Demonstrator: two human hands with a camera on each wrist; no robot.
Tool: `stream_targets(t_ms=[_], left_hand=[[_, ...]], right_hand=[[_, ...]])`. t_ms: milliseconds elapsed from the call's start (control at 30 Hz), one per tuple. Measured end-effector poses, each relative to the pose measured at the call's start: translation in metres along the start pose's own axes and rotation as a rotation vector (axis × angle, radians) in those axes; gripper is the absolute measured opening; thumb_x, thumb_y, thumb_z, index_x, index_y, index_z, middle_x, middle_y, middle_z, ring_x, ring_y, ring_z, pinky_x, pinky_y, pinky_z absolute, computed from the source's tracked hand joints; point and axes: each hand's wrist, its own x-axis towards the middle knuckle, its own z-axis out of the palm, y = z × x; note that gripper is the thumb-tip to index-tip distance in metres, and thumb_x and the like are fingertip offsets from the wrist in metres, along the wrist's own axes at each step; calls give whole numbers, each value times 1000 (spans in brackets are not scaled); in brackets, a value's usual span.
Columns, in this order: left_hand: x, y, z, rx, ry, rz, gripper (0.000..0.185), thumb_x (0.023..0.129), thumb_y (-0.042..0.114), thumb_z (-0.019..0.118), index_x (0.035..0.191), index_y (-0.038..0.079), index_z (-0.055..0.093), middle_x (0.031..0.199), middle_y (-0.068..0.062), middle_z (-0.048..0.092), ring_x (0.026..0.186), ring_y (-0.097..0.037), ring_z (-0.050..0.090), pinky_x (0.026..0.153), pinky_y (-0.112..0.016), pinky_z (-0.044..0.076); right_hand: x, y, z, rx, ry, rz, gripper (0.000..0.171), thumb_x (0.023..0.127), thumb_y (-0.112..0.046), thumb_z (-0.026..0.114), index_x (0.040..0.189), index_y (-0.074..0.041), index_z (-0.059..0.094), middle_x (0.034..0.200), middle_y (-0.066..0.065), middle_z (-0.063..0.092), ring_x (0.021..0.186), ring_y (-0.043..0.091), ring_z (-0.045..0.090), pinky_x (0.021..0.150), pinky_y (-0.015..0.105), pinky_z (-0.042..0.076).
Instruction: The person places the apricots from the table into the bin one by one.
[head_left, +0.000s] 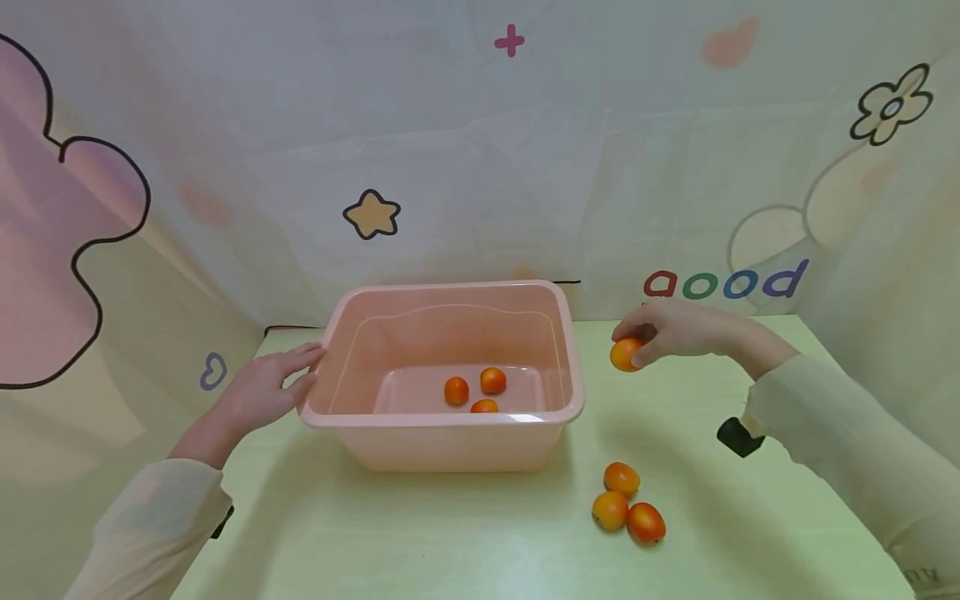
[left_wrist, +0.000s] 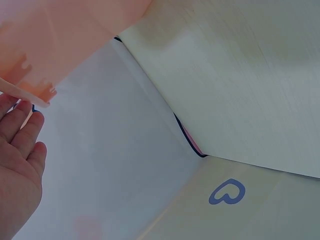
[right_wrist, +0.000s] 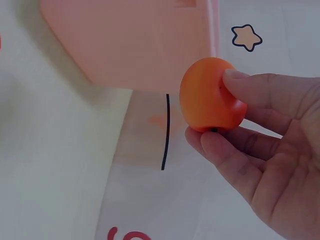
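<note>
My right grip (head_left: 671,327) pinched an orange oval fruit (right_wrist: 207,95) beside the pink rectangular plastic tub (head_left: 450,447) my straight-fingered left grip (head_left: 262,388) likely steadied.

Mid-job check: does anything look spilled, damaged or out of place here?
Nothing stands out. The pink bin sits upright, the left hand touching its rim, with three fruits showing inside. Three more fruits lie grouped on the table, and the right hand holds another fruit. I see no spill or damage.
</note>
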Motion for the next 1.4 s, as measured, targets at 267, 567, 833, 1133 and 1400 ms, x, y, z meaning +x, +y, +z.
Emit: stream_targets(t_ms=[267,567,833,1133,1400], left_hand=[[1,-2,2,-16,4,9,45,90,22,48,131,5,43,136,-17,39,119,-43,38,93,-58,32],[0,-2,2,-25,8,3,45,90,23,48,131,6,42,136,-16,39,119,-43,38,94,-58,32],[1,-3,2,-23,9,1,45,90,22,48,131,6,42,136,-17,40,119,-42,39,93,-58,33],[2,-2,2,-15,22,16,44,90,22,48,130,5,43,135,-16,41,118,-41,40,93,-55,34],[1,0,0,-21,20,11,44,90,21,47,131,5,43,135,-16,42,119,-41,40,93,-55,34]], right_hand=[[15,-23,-15,-35,-17,-13,32,79,-11,63,110,-4,58,96,5,60,86,19,53,78,33,49],[42,-51,-27,-50,-48,-40,26,79,-7,61,105,-5,61,93,6,60,83,21,51,77,31,47],[70,-75,-28,-76,-35,-30,28,78,-5,60,106,-2,61,96,9,60,87,22,52,82,34,46],[101,-94,-25,-69,-8,10,26,79,-8,59,105,-8,62,102,7,59,91,23,51,84,35,46],[124,-100,-6,-37,49,74,24,79,-11,62,103,-11,63,103,5,59,93,24,51,83,33,47]])
